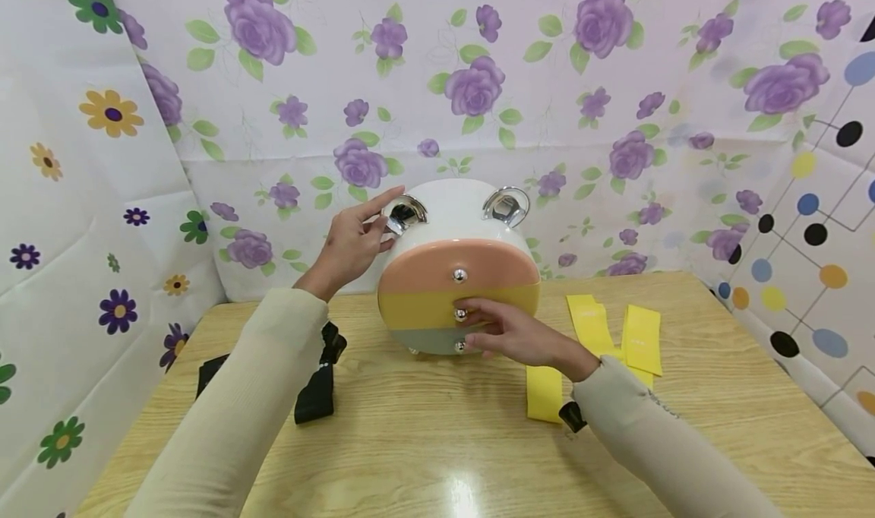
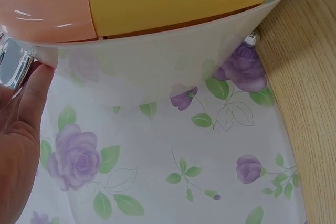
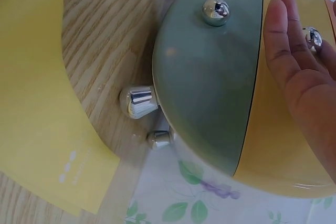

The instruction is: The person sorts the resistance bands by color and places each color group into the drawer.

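Note:
A round white drawer box (image 1: 451,206) with silver ears stands upright on the table. Its front has a peach drawer (image 1: 417,271), a yellow drawer (image 1: 413,309) and a green drawer (image 3: 210,87), each with a silver ball knob. My left hand (image 1: 352,237) grips the left ear (image 1: 406,213), fingers behind it in the left wrist view. My right hand (image 1: 516,336) pinches the middle knob (image 3: 313,38), on the yellow drawer. A thin dark gap shows along the yellow front's edge in the left wrist view. The right ear (image 1: 507,206) is untouched.
Flat yellow bands (image 1: 591,324) lie on the wooden table (image 1: 396,457) to the right of the box. Folded black straps (image 1: 314,396) lie on the left, partly hidden by my left sleeve. Flower-patterned cloth (image 1: 424,108) hangs close behind the box.

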Demonstrator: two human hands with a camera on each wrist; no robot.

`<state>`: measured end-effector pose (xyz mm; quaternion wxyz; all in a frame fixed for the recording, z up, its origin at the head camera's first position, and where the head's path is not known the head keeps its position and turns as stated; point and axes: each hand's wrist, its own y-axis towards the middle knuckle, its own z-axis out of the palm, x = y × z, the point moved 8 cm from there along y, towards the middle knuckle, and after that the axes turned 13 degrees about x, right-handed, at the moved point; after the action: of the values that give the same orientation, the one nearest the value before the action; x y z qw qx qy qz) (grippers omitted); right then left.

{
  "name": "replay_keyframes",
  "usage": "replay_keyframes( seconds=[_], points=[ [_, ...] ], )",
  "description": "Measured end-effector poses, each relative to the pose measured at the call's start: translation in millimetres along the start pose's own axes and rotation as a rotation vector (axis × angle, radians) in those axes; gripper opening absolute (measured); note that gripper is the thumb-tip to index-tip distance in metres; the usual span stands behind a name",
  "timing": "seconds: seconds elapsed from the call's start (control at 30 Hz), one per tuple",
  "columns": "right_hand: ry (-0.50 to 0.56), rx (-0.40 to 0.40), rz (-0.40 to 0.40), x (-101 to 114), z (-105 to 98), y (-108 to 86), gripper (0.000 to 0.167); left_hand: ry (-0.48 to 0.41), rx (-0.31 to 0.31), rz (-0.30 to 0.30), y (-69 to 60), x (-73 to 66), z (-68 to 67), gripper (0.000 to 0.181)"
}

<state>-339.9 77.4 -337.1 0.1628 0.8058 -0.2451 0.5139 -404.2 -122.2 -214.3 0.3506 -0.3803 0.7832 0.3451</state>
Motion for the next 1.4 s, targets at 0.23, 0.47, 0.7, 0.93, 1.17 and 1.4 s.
replay_keyframes(
  seconds=[0.23,0.47,0.7,0.93,1.17,1.4],
  points=[
    [-0.017,0.009,0.006,1,3,-2.9,0.056,0.004,-0.006,-0.008,-0.7,0.4,-0.8,0.049],
    [-0.027,0.029,-0.016,5,11,-7.9,0.057,-0.013,-0.006,-0.012,-0.8,1.0,-0.8,0.049],
    [-0.033,0.057,-0.009,8,21,-16.4,0.057,-0.019,0.001,-0.007,-0.1,0.6,-0.3,0.048],
    [-0.034,0.08,0.0,9,30,-25.2,0.057,-0.016,-0.002,0.002,0.6,-1.4,0.1,0.049],
    [-0.015,0.1,-0.013,13,37,-32.5,0.055,-0.022,0.0,-0.011,0.7,1.0,-0.7,0.05],
    [0.005,0.113,0.001,18,45,-39.4,0.054,-0.027,-0.001,-0.007,0.2,-1.1,-0.9,0.05]
  ],
)
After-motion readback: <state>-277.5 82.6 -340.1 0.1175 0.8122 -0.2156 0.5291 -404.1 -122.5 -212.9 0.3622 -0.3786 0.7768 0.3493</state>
